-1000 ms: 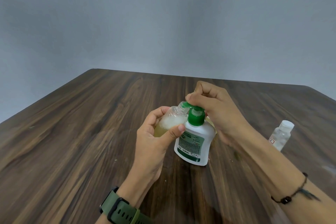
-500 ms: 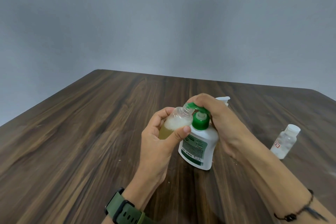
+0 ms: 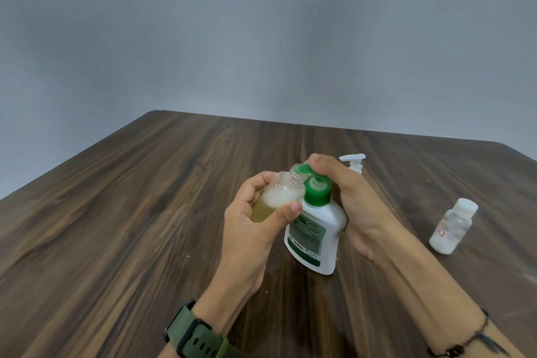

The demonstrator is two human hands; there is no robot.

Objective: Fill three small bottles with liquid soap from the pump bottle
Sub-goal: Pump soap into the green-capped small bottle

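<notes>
A white pump bottle [image 3: 316, 237] with a green pump head [image 3: 315, 187] stands on the wooden table [image 3: 130, 227]. My right hand [image 3: 345, 197] wraps its far side, with fingers pressing down on the pump head. My left hand [image 3: 255, 227] holds a small clear bottle [image 3: 277, 196], tilted, its open neck right at the green nozzle. Yellowish soap with white foam fills its lower part. A second small bottle [image 3: 453, 229] with a white cap stands to the right, apart from both hands.
A white pump top [image 3: 353, 161] of another bottle shows behind my right hand, the rest of it hidden. The table's far edge meets a plain grey wall [image 3: 261, 38]. A green watch sits on my left wrist.
The view has tilted, so everything sits lower in frame and the white pump top behind my right hand came into sight. Both hands keep their holds; the foam in the small bottle looks slightly higher.
</notes>
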